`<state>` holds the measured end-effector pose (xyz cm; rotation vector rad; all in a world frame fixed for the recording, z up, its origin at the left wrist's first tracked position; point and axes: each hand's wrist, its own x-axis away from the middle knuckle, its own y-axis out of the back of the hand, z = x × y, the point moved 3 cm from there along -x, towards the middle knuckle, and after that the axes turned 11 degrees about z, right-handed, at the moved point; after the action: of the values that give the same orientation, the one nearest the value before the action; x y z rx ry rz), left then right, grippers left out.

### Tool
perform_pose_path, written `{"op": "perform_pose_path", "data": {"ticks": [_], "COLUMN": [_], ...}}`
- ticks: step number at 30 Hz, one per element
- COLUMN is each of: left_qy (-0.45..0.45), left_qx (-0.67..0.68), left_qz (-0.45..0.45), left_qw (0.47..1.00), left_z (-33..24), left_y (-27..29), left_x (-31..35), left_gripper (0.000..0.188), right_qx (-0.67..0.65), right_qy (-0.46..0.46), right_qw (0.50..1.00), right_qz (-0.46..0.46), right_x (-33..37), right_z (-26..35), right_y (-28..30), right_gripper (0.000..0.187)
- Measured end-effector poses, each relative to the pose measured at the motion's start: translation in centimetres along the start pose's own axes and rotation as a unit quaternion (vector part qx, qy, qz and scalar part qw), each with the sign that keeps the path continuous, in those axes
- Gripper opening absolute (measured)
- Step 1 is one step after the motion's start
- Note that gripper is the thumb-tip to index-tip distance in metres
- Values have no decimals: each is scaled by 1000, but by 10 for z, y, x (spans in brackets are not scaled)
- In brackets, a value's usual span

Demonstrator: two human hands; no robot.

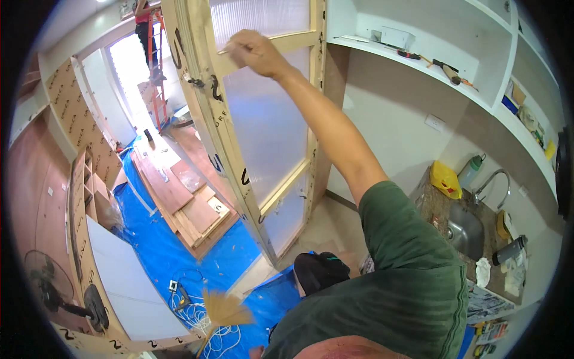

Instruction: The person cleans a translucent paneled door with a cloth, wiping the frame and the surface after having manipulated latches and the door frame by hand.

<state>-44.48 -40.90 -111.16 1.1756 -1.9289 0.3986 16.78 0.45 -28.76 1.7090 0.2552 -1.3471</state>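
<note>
My right hand (254,54) is raised against the upper part of a wood-framed panel (263,119) with ribbed translucent panes. Its fingers are curled closed beside the crossbar, slightly blurred, and whatever they pinch cannot be made out. Black marker strokes run along the panel's pale frame. A green short sleeve covers that arm's shoulder. At the bottom edge a sliver of skin (256,352) seems to be my left hand; its fingers are hidden. To its left a soft straw broom (226,310) shows its bristles.
Blue sheeting (134,218) covers the floor, with stacked boards (191,203) and a coiled white cable (194,314) on it. Another person (145,36) stands on an orange ladder (160,90). Right are a sink (466,230) and shelves (418,60) with tools. A fan (51,287) stands left.
</note>
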Motion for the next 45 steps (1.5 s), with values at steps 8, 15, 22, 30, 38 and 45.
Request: {"op": "perform_pose_path", "data": {"ticks": [8, 15, 22, 30, 38, 45], "left_qy": [-82, -45, -195, -396, -106, -140], "left_qx": [65, 0, -549, -532, 42, -329], "left_qz": [-9, -25, 22, -60, -23, -5], "left_qw": [995, 999, 812, 746, 993, 934], "left_z": [-84, -35, -1, -32, -82, -20], "left_y": [10, 17, -1, 25, 52, 24], "left_x": [9, 21, 21, 18, 17, 20], "left_gripper": [23, 24, 32, 29, 18, 16], "right_qx": [129, 193, 109, -6, 68, 100], "right_qy": [-183, -138, -199, -179, -226, -209], "right_qw": [927, 932, 922, 932, 889, 895], "right_qz": [-301, -273, -314, -314, -392, -381], "right_x": [69, 33, 33, 42, 44, 39], "right_z": [11, 38, 36, 39, 23, 31], "right_y": [-7, -35, -42, -58, -45, -51], "right_gripper": [13, 9, 12, 12, 18, 16]}}
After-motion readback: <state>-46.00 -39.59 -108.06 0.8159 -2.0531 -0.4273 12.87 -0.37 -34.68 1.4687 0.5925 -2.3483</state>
